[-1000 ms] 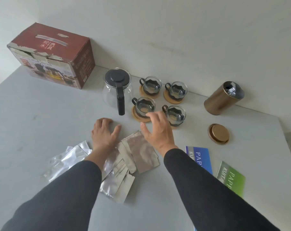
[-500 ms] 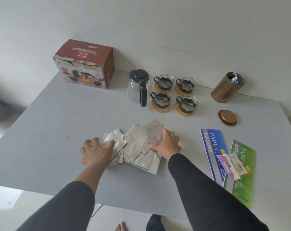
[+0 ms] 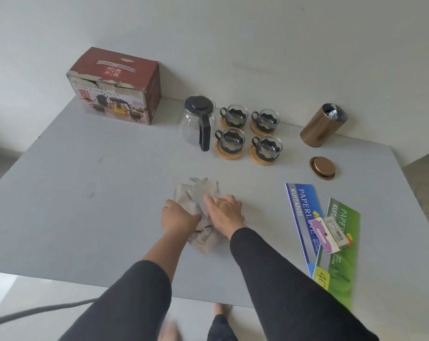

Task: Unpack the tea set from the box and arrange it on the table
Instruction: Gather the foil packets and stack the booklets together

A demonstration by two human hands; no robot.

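Observation:
A glass teapot (image 3: 196,124) with a black lid and handle stands at the back of the grey table (image 3: 85,193). Beside it, several glass cups (image 3: 249,134) sit on round wooden coasters. The red tea set box (image 3: 115,87) stands closed at the back left. In the middle lies a heap of silver foil packets (image 3: 198,193). My left hand (image 3: 179,219) and my right hand (image 3: 224,212) press on the heap from both sides, bunching it together.
A bronze tin (image 3: 322,125) stands open at the back right, its lid (image 3: 322,167) lying in front of it. A blue booklet (image 3: 304,217) and a green booklet (image 3: 341,254) lie at the right, with a small carded item (image 3: 327,235) on top.
The scattered foil packets have been swept together into one tight heap. Both hands have come closer to each other. The view has pulled back from the table.

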